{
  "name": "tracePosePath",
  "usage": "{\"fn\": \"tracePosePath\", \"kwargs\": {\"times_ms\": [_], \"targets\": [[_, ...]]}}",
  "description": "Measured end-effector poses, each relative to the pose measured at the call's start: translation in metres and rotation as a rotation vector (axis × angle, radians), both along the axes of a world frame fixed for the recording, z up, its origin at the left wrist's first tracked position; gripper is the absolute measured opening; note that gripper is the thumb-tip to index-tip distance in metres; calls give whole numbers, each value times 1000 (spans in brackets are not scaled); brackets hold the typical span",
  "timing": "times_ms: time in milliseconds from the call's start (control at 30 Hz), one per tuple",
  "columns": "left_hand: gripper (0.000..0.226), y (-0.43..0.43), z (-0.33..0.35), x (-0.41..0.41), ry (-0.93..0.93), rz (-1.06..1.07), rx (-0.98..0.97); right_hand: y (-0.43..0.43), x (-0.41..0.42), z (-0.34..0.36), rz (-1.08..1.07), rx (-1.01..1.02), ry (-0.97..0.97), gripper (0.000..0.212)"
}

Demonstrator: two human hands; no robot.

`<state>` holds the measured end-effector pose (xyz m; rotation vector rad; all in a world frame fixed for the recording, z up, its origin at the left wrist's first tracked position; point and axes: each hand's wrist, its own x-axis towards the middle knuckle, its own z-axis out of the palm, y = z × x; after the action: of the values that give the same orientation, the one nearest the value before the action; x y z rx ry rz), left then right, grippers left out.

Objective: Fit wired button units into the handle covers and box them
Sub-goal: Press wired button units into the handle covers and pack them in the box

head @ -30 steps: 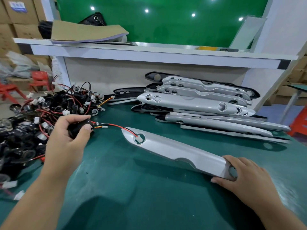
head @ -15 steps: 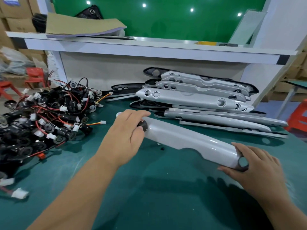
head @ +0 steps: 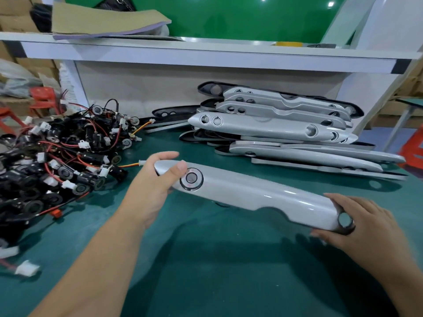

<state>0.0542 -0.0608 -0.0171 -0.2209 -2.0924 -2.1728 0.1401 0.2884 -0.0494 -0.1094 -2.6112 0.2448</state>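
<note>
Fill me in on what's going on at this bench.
A person holds one silver handle cover over the green table with both hands. The left hand grips its left end, thumb beside a round button unit seated in the hole; the right hand holds the other end. A pile of wired button units lies left, stacked covers behind.

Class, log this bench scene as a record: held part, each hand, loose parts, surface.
Held part: long silver plastic handle cover, a round silver button seated near its left end
Left hand: grips the cover's left end
Right hand: holds its right end
Loose parts: pile of black wired button units, left
Stock: stack of silver handle covers, behind
Surface: green mat
</note>
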Motion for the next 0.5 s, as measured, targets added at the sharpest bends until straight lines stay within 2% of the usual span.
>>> {"fn": "tracePosePath", "kwargs": {"times_ms": [67,133,233,300,367,500], "targets": [[46,-2,-6,-1,19,12,-36,-2,2,-2,63,-91,-144,90],[41,0,-9,-3,21,42,-26,-10,3,-3,124,-130,-179,88],[38,4,-10,-2,18,80,-50,-41,-6,3,221,-163,-26,72],[39,6,-10,1,30,68,-69,-76,-15,15,351,-192,88,49],[38,7,-10,2,35,65,-71,-113,-27,26,477,-186,116,34],[34,6,-9,5,40,20,-43,-166,-46,46,682,-169,86,40]]}}
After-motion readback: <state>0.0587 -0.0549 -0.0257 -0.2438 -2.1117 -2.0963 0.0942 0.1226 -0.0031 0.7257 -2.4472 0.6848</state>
